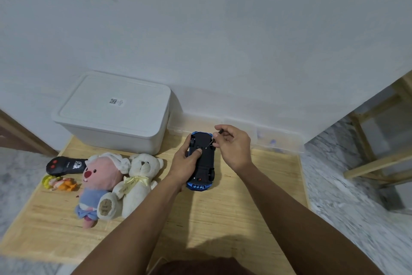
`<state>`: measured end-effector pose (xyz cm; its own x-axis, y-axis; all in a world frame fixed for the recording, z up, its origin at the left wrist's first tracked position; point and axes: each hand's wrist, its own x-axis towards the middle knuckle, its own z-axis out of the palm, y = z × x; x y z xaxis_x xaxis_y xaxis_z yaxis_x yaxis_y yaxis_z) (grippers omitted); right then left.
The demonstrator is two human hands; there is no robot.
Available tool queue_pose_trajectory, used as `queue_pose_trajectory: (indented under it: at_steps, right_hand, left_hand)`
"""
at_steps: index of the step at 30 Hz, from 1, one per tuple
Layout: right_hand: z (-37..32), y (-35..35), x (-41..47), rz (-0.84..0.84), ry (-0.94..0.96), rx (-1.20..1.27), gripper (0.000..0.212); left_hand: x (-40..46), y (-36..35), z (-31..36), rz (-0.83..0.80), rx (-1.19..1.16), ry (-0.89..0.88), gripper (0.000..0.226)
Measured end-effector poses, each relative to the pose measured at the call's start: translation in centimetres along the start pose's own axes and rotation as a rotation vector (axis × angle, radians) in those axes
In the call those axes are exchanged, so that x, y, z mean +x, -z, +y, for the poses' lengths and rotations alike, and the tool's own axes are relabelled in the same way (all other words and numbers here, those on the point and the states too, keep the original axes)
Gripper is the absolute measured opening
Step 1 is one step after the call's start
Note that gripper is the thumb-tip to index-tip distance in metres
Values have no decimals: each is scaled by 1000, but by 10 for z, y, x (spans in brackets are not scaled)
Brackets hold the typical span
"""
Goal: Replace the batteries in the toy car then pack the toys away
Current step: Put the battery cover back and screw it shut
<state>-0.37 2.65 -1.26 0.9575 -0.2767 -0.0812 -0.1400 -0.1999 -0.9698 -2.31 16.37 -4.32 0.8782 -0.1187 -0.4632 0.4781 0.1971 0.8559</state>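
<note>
The blue toy car [201,161] is being held upside down on the wooden surface [234,208] by the left hand [186,163], thumb pressed on its underside. A small screwdriver [214,138] is being pinched by the right hand [234,145], its tip touching the underside

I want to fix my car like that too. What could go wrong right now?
The thin screwdriver in the right hand could slip off the screw and poke the left hand's thumb, which presses the upturned toy car close by. A loosened tiny screw might roll off the wooden table.
</note>
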Motion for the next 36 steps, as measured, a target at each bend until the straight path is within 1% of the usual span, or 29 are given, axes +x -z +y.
queue_pose_trajectory:
  at_steps: [8, 13, 19, 23, 25, 29, 32, 36]
  right_hand:
    - [1, -1, 1, -5, 22, -51, 17]
    - [3, 0, 1, -16, 26, -82, 23]
    - [1, 1, 1, -13, 127, -224, 31]
    - [-3, 3, -1, -32, 172, -269, 27]
    - [-4, 3, -3, -50, 200, -312, 28]
    - [-7, 2, -4, -50, 197, -304, 29]
    - [-10, 3, -5, -46, 259, -326, 26]
    - [-11, 4, -4, -55, 247, -327, 16]
  left_hand:
    - [0, -1, 0, 10, 15, -9, 50]
    - [-2, 0, 1, 10, 10, 5, 51]
    - [-1, -1, 0, -2, 33, 10, 59]
    - [-2, -1, -1, 14, 53, -2, 61]
    - [-3, -1, -1, 17, 46, -4, 60]
    - [-4, -1, 1, 18, 23, -1, 60]
    - [-5, -1, 2, 15, 20, 3, 60]
    - [-5, -1, 1, 23, 32, -1, 58]
